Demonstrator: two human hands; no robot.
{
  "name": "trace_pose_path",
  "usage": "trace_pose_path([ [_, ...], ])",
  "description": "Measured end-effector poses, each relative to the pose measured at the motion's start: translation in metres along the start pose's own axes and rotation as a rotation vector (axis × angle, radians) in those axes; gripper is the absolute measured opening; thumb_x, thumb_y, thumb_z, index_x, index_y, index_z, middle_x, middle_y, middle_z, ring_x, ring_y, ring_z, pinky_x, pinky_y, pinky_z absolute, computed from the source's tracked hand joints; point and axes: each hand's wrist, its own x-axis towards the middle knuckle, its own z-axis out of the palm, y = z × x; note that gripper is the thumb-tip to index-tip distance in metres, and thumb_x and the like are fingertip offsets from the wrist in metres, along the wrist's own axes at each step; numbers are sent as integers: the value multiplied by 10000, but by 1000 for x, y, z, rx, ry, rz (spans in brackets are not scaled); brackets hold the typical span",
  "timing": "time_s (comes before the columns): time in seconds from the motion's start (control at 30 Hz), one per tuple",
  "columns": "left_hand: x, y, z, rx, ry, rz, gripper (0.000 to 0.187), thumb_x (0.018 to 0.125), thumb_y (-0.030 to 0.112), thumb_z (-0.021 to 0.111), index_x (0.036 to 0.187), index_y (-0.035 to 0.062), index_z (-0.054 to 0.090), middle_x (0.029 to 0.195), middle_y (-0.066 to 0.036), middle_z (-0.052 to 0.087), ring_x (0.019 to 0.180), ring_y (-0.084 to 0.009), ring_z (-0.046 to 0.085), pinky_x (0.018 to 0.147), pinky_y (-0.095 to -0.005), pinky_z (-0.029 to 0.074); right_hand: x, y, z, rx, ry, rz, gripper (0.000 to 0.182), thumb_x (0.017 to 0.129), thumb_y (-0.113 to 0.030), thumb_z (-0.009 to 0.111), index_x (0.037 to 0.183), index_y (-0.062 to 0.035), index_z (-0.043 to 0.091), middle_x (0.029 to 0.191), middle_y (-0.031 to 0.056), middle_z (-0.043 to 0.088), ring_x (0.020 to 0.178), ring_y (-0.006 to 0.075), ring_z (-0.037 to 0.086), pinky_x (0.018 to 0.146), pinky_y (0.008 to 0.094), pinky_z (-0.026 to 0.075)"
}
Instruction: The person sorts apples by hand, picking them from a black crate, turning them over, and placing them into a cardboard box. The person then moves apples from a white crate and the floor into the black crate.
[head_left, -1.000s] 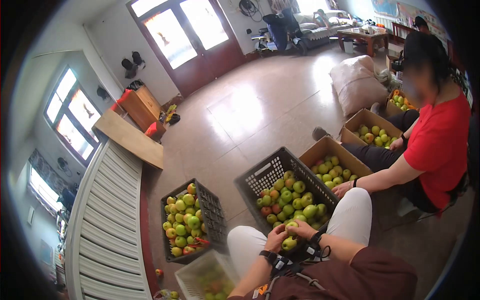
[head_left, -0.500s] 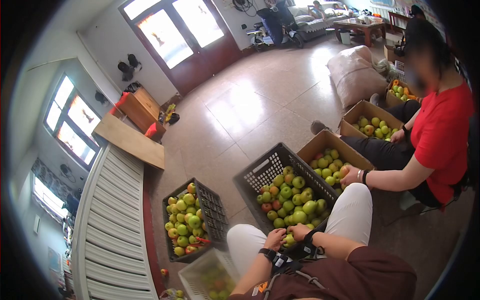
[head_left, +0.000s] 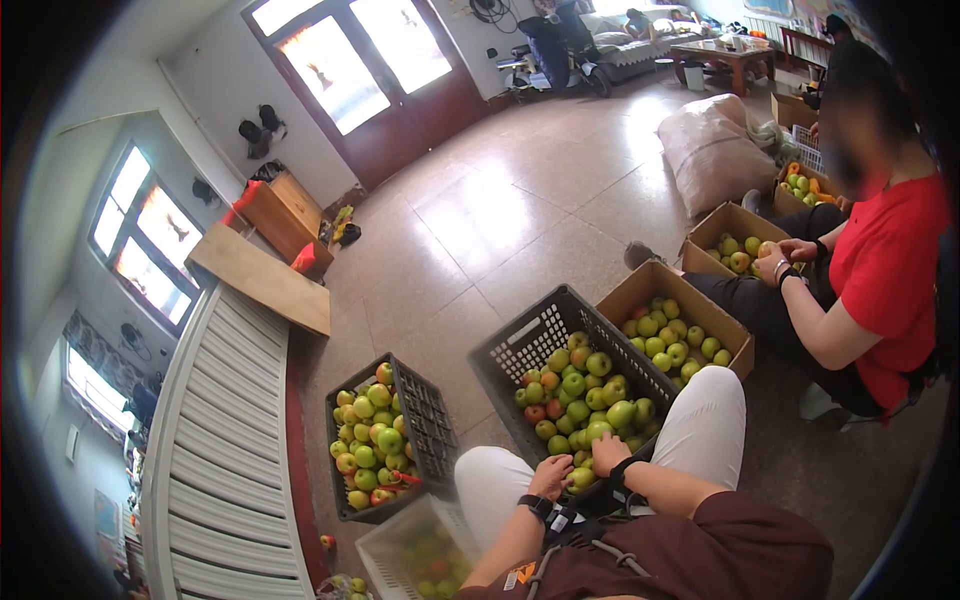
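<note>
My left hand (head_left: 549,478) is at the near end of a black plastic crate (head_left: 500,372), its fingers curled at the side of a yellow-green apple (head_left: 581,478). Just to the right, my right hand (head_left: 608,455) reaches over the crate, lying low among the green and reddish apples (head_left: 575,384). Its fingertips are partly hidden, and I cannot tell whether they grip one. Black bands are around both wrists. The crate stands between my knees.
A second black crate of apples (head_left: 340,495) and a pale basket (head_left: 385,545) are at my left. On the right, a person in a red top (head_left: 890,255) holds an apple over a cardboard box (head_left: 705,252). Another box (head_left: 735,335) with apples adjoins my crate.
My right hand has moved slightly up and right, away from my left hand, over the apples. The other person's hand has left the nearer box, and both their hands now meet around an apple.
</note>
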Motion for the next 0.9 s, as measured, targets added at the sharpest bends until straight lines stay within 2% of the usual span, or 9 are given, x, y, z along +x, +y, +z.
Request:
trace_pose_path([
  [0.1, 17, -12, -11, -17, -36, 1, 330, 807, 226, 628, 1073, 64, 520, 992, -31, 536, 923, -168, 498, 711, -360, 402, -6, -3, -7, 5, 86, -64, 267, 716, -191, 547, 911, -11, 571, 1061, 258, 528, 995, 373, 540, 790, 443, 459],
  [0.2, 16, -11, -12, -22, -45, 6, 333, 807, 225, 625, 1077, 63, 519, 992, -33, 536, 918, -171, 503, 710, -359, 404, 1, -1, -7, 70, -105, -11, 267, 719, -217, 538, 890, -22, 600, 945, 220, 600, 916, 346, 581, 781, 434, 465],
  [0.3, 9, -7, -9, -40, -42, 14, 329, 808, 226, 624, 1075, 63, 521, 993, -35, 538, 918, -170, 507, 716, -358, 407, 1, 0, -4, 2, -121, -77, 265, 721, -233, 526, 873, -40, 625, 862, 183, 631, 857, 328, 602, 770, 424, 470],
  [0.67, -1, 0, -4, -94, -107, 20, 255, 843, 220, 577, 1037, 62, 526, 1002, -58, 585, 946, -199, 551, 756, -353, 426, 0, 0, -5, -3, -116, -93, 264, 725, -259, 538, 883, -73, 637, 890, 158, 632, 875, 317, 598, 771, 417, 470],
  [0.77, -20, 13, 0, -208, -197, 72, 220, 867, 190, 545, 1037, 51, 522, 1037, -88, 590, 978, -227, 565, 792, -369, 447, 1, 1, -4, -5, -110, -101, 264, 720, -263, 545, 880, -74, 637, 891, 156, 632, 875, 319, 596, 772, 417, 468],
  [0.9, -48, 39, -6, -439, -241, 238, 172, 891, 131, 493, 1018, 18, 522, 1015, -125, 593, 990, -261, 572, 837, -414, 472, -2, -4, -11, -8, -143, -95, 278, 726, -234, 520, 902, -55, 639, 929, 175, 625, 907, 322, 588, 803, 410, 456],
])
